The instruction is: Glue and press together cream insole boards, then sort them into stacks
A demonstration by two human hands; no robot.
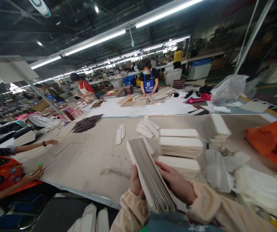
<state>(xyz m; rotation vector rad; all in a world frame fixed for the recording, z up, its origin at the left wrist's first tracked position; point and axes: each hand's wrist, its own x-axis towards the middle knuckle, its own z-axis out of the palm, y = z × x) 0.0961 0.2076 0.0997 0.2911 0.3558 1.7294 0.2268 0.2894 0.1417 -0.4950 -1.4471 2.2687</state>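
Note:
A thick stack of long cream strips with rounded ends [150, 174] is tilted between my two hands, its layered edges facing up. My left hand [136, 183] is closed around the stack's left side. Along the right side, my right hand [177, 183] presses with its fingers partly hidden behind the stack. Just right of it on the table stand more piles of the same strips [180, 146]. Beyond the held stack lie loose strips [148, 126], and two or so smaller pieces [120, 133] rest further left.
The brown-covered table [99, 154] carries scissors [226, 152], pale scraps [217, 170], another strip pile [217, 129], dark sheets [87, 123] and an orange bag [271, 138]. At the left, a co-worker's arms [27, 180] reach over the table, one hand holding a green-tipped bottle [40, 166]. Another person [149, 79] stands opposite.

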